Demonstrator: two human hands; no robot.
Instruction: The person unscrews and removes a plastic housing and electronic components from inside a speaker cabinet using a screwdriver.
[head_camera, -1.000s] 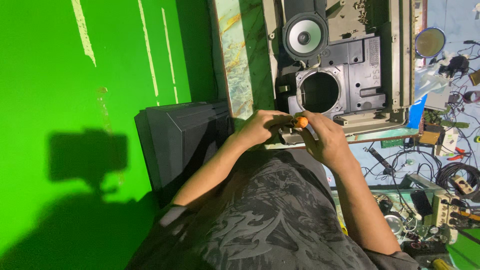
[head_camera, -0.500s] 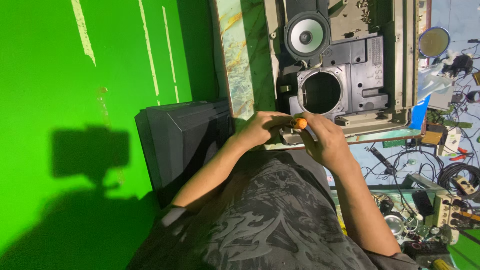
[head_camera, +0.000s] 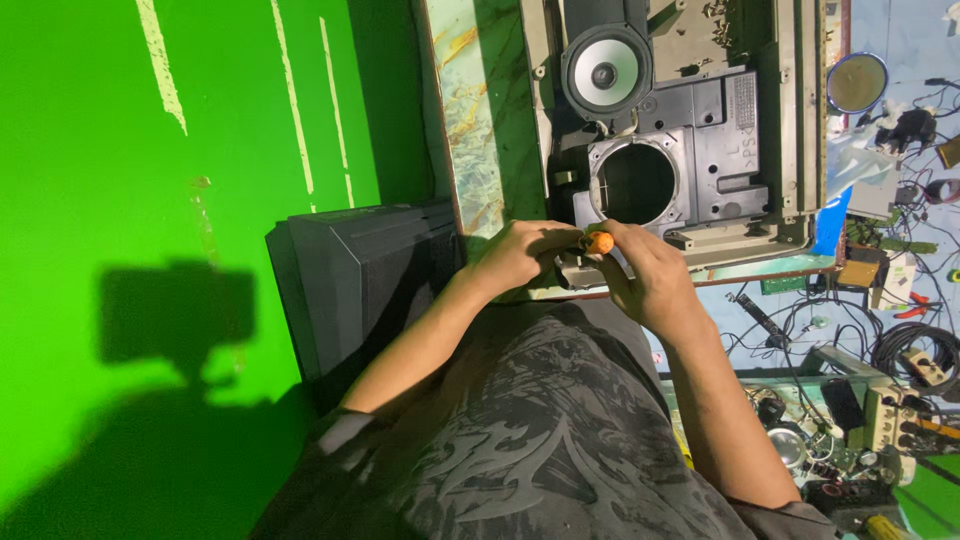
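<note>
My right hand (head_camera: 655, 275) is closed around an orange-handled screwdriver (head_camera: 598, 242) at the near edge of a grey speaker housing (head_camera: 720, 150). My left hand (head_camera: 522, 252) grips the housing's lower left corner beside the tool, fingers curled over a small grey part. The housing lies flat on a marbled bench top (head_camera: 480, 110). It carries one round speaker cone (head_camera: 606, 72) and, below that, an empty round opening (head_camera: 638, 184). The screwdriver's tip is hidden between my hands.
A black box-shaped cabinet (head_camera: 355, 275) stands left of my arms against a green wall (head_camera: 150, 200). Tangled cables, tools and small electronic parts (head_camera: 880, 330) cover the floor at right. A round mirror-like disc (head_camera: 857, 82) lies at the upper right.
The view has shifted slightly; my hands stay together at the housing's edge with the screwdriver, with little visible movement.
</note>
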